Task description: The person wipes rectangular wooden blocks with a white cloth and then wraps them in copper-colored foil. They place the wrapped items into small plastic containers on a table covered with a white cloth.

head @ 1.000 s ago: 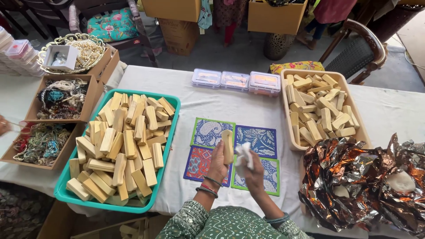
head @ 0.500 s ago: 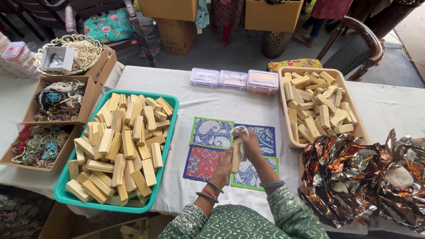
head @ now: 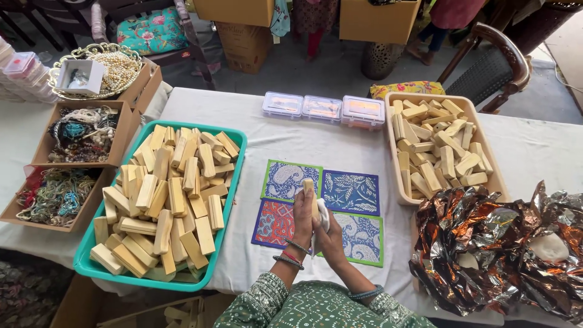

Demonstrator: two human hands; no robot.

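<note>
Near the counter's (head: 340,146) front edge, the left hand (head: 302,214) grips an upright wooden stick (head: 310,195); the right hand (head: 331,238) closes a white cloth (head: 322,220) against it. Wiping well likely means holding the stick steady and turning it to reach every face.

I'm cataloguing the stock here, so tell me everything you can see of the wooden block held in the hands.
The pale tan wooden block is a small rectangular stick, plain and unpainted, like those heaped in the two trays. It stands nearly upright over the patterned square mats. The left hand grips its lower part, and the right hand presses a small white cloth against its side. Its lower end is hidden.
</note>
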